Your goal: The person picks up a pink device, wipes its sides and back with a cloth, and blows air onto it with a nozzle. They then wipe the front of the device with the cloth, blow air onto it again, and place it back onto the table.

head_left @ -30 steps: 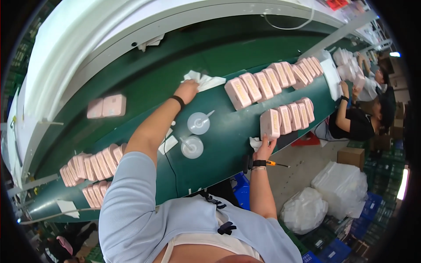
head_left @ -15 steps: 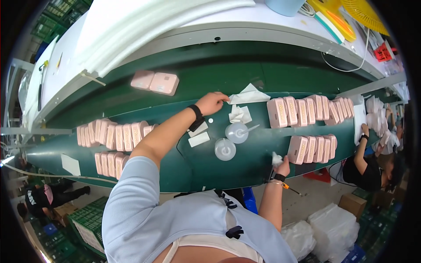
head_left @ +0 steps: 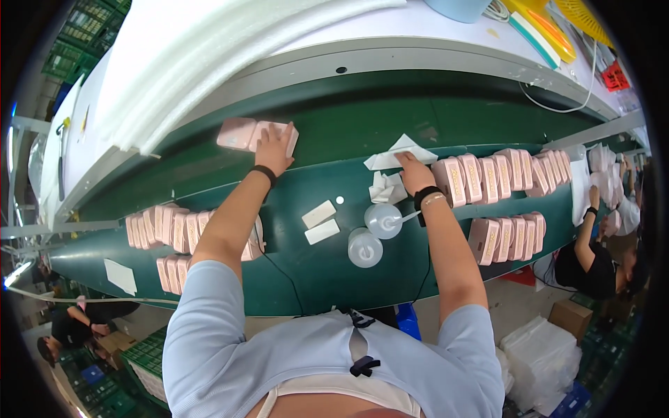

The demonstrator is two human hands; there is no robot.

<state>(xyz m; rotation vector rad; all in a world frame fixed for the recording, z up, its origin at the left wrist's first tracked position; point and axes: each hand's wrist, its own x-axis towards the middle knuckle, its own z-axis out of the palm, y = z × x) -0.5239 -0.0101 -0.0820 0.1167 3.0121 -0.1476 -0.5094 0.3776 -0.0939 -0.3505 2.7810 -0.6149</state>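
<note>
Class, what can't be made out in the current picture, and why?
In the head view:
Underside of the left hand: hidden by its back.
Some pink cases: partly behind the left forearm.
Blue container: cut off by the upper edge.
White disc: too small to identify.

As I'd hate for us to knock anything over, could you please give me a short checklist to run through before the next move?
1. Left hand free: not ok, it lies on a pink box.
2. Right hand gripping the white sheet: cannot tell, its fingertips are hard to see.
3. Right hand clear of the back right row: cannot tell, they look close.
4. Pump bottles upright: ok, both stand.
5. Cable clear of both hands: ok.
</note>
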